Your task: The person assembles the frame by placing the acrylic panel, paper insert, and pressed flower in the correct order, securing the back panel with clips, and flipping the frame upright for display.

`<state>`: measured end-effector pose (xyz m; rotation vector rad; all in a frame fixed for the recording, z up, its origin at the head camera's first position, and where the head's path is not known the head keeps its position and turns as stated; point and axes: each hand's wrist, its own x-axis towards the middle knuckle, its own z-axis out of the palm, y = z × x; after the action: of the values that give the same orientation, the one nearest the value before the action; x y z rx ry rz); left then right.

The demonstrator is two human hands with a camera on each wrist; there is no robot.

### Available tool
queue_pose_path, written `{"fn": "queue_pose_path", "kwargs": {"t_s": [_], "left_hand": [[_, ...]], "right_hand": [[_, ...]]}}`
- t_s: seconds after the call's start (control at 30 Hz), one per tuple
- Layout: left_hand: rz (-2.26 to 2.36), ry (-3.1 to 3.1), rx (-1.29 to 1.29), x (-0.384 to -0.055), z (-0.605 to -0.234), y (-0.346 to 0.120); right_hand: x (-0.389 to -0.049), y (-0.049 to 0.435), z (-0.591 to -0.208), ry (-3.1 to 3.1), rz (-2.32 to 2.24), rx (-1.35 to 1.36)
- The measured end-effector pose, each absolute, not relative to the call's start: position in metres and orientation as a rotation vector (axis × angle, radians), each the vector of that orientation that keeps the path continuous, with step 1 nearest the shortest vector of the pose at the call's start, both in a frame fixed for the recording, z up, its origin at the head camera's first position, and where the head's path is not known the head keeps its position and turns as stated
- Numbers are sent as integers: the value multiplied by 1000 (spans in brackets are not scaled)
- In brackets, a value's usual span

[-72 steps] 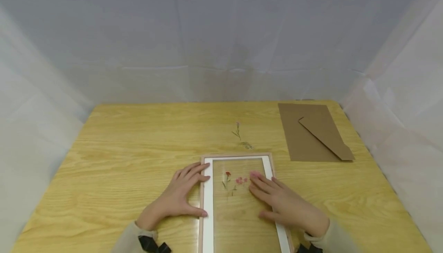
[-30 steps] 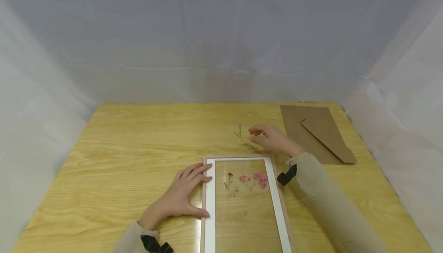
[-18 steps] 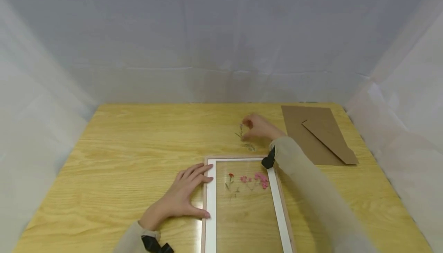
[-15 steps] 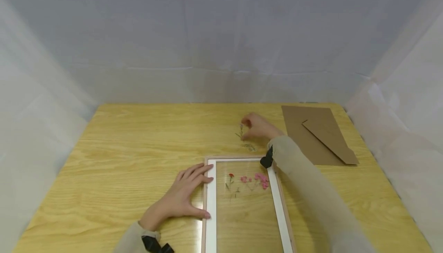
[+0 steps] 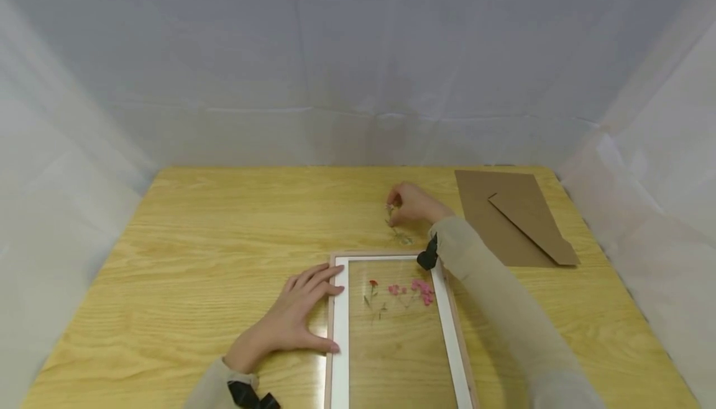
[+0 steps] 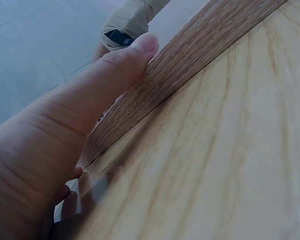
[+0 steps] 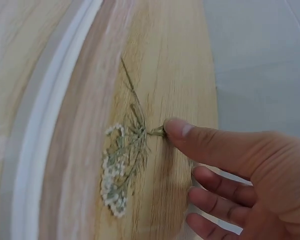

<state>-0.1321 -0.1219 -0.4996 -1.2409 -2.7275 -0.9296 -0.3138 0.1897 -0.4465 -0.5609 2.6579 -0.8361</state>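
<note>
A wooden picture frame (image 5: 336,309) with a white inner border lies at the near middle of the table. Pressed flowers rest on its clear pane: a red flower (image 5: 373,284), a small pink sprig (image 5: 394,289) and a fuller pink one (image 5: 423,291). My left hand (image 5: 288,316) rests on the frame's left side, fingers spread, thumb at its wooden edge. Beyond the frame my right hand (image 5: 416,204) pinches a thin pressed flower (image 5: 390,211) with a pale pinkish head; its stem end (image 7: 159,131) shows at the thumb. Beside it lies a white-flowered sprig (image 7: 120,165).
A brown backing board (image 5: 481,229) with a folded stand (image 5: 523,225) on it lies at the back right of the wood-grain table (image 5: 224,222). White sheeting (image 5: 335,55) encloses the table at the back and sides.
My right hand has left the pink flowers on the pane, reached to the back and closed its fingertips on the thin flower, which has shifted slightly. The left hand stays in place.
</note>
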Motion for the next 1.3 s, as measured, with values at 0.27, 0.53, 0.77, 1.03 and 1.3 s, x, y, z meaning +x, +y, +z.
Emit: {"fn": "queue_pose_path", "kwargs": {"t_s": [0.27, 0.53, 0.77, 1.03, 1.3], "left_hand": [[-935, -2719, -1249, -132, -499, -122], [-931, -2734, -1245, -133, -500, -121], [-920, -2732, -1251, -133, -499, -121], [-913, -2726, -1250, -133, -498, -123], [-917, -2731, -1239, -133, -498, -123]], "right_hand": [[-310, 191, -447, 2543, -1116, -507], [-307, 195, -443, 2398, -1429, -356], [-292, 195, -421, 2239, -1681, -309], [-241, 188, -378, 2081, -1838, -340], [-187, 185, -356, 2023, -1902, -433]]}}
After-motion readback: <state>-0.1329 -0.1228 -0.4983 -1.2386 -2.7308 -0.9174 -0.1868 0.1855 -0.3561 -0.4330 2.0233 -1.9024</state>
